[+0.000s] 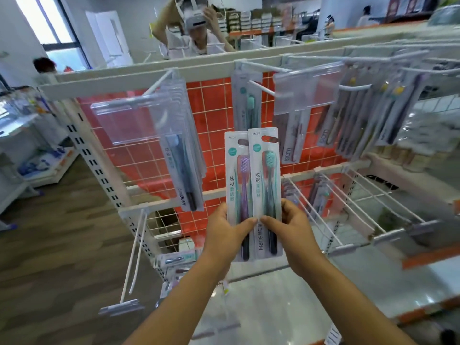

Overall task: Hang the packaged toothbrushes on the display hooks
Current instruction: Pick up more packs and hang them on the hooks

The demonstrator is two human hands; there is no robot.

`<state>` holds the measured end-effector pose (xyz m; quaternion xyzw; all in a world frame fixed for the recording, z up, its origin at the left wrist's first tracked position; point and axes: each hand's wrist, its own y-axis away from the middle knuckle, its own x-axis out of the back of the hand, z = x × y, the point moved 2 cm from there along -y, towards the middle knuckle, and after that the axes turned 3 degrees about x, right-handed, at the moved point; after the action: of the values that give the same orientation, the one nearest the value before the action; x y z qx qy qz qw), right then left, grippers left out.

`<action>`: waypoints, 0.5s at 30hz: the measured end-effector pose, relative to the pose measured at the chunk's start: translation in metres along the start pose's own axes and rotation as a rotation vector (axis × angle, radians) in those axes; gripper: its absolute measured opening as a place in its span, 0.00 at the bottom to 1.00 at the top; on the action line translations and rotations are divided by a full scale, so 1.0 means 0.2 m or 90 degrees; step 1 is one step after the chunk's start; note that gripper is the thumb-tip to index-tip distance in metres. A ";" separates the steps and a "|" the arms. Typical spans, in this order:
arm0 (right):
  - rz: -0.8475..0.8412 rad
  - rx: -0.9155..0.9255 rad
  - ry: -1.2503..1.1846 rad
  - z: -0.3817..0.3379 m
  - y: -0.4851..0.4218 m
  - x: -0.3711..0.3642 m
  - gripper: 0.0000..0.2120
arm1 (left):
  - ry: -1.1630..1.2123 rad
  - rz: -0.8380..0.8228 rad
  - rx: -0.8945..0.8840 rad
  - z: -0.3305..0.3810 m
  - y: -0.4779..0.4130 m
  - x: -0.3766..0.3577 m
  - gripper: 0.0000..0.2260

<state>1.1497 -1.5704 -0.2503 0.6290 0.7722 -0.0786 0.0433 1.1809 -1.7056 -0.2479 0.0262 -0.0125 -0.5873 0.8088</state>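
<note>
Gripping two upright packs side by side | left hand pinches the purple toothbrush pack near its bottom | right hand pinches the teal toothbrush pack likewise | both below a white display hook on the orange grid panel.

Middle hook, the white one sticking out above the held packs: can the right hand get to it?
Probably yes: only open air lies between the right hand and that hook, though its grip holds a green pack.
</note>
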 end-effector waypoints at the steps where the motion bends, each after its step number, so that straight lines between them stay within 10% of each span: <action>1: 0.001 0.004 -0.007 -0.01 0.01 0.01 0.13 | 0.003 -0.004 -0.004 0.01 0.00 -0.01 0.16; 15: 0.015 0.023 -0.041 -0.15 0.02 0.36 0.18 | 0.010 -0.009 -0.019 0.06 0.02 -0.37 0.16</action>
<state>1.1400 -1.4957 -0.2330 0.6357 0.7616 -0.1119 0.0577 1.1619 -1.6338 -0.2349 0.0188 0.0025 -0.5930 0.8050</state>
